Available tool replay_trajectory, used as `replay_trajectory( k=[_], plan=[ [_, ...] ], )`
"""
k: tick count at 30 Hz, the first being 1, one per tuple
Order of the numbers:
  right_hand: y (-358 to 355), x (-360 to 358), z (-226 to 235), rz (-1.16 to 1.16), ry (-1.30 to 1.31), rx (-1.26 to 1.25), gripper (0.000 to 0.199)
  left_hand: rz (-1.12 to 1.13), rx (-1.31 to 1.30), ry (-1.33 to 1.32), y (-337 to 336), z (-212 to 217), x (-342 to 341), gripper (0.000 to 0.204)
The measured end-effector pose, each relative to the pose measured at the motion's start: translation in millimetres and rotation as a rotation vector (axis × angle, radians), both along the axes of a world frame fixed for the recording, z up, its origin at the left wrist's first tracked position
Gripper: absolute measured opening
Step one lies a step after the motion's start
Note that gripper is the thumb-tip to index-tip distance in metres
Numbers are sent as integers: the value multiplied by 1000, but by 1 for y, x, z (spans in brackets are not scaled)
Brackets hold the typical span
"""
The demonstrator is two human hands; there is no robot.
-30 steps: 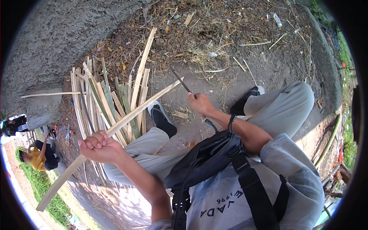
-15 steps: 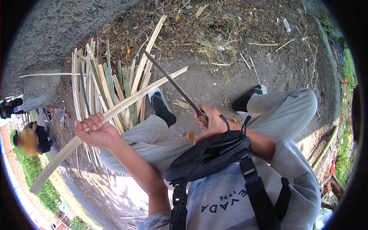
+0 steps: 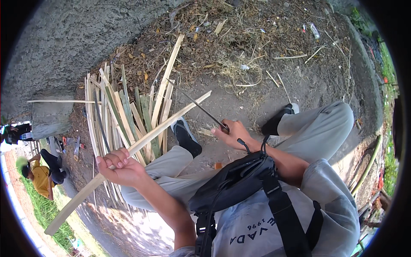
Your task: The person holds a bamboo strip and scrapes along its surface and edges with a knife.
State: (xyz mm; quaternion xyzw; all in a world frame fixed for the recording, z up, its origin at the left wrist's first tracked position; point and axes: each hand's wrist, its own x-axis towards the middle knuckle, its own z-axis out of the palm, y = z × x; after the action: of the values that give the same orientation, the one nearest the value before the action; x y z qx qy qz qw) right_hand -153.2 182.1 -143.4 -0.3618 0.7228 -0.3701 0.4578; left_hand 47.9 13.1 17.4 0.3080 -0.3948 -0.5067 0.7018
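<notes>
My left hand (image 3: pixel 122 166) is closed around a long pale bamboo strip (image 3: pixel 167 121), which slants from the lower left up to the right. The grip is near the strip's middle, over my bent leg. In my right hand (image 3: pixel 234 134) is a machete (image 3: pixel 208 113) with a long dark blade, held by its handle. That blade points up and left, almost edge-on, and crosses the strip near its far end. Whether blade and strip touch, I cannot tell. My fingers hide most of the handle.
Beyond my left hand lies a pile of bamboo strips (image 3: pixel 115 120). A concrete wall (image 3: pixel 98 38) stands at upper left, with a person in a yellow shirt (image 3: pixel 41 180) at far left. A black bag (image 3: pixel 233 177) hangs across my front. Dry leaves and scraps litter the ground.
The machete has turned, so its blade looks thinner, and my right wrist has rotated. The strip stays in my left hand. My view has tilted slightly; the person at left has changed posture.
</notes>
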Motion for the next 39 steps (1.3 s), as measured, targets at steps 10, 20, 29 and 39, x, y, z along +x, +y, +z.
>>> replay_trajectory(
  k=[10,20,29,39],
  plan=[
    [-34,16,-13,18,33,-117,57,-228,-185,-46,21,2,-24,40],
    [-45,25,-42,-124,91,-20,59,-373,-192,18,7,1,-21,40],
    [-39,-3,-95,-141,99,163,58,-708,-431,63,-2,-3,-14,30],
    [-52,22,-13,112,143,-84,52,-884,-477,53,-6,0,-4,26]
  ],
)
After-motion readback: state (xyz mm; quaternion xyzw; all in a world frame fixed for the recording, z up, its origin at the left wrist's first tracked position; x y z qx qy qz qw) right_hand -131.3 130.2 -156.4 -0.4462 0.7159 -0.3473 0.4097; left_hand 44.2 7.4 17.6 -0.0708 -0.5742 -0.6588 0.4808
